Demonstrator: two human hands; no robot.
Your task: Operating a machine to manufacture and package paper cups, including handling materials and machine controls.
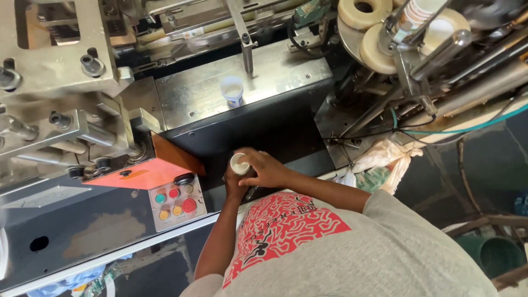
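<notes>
Bright even daylight; glare on steel plate [242, 88]; deep shadow beneath machine; slight blur at edges.

cup [232, 91] on machine plate [286, 77], button panel [177, 202] left of hands [258, 170]

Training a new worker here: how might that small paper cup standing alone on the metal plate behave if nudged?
The paper cup is thin-walled and apparently empty, so probably very light. Standing upright on smooth, shiny metal plate, it may slide or tip easily, then roll in a curve. Squeezing would likely dent it.

A steel machine deck [192, 96] is seen bolted flat, and one small white paper cup [232, 91] is stood upright on it, beside a vertical rod [248, 55].
</notes>
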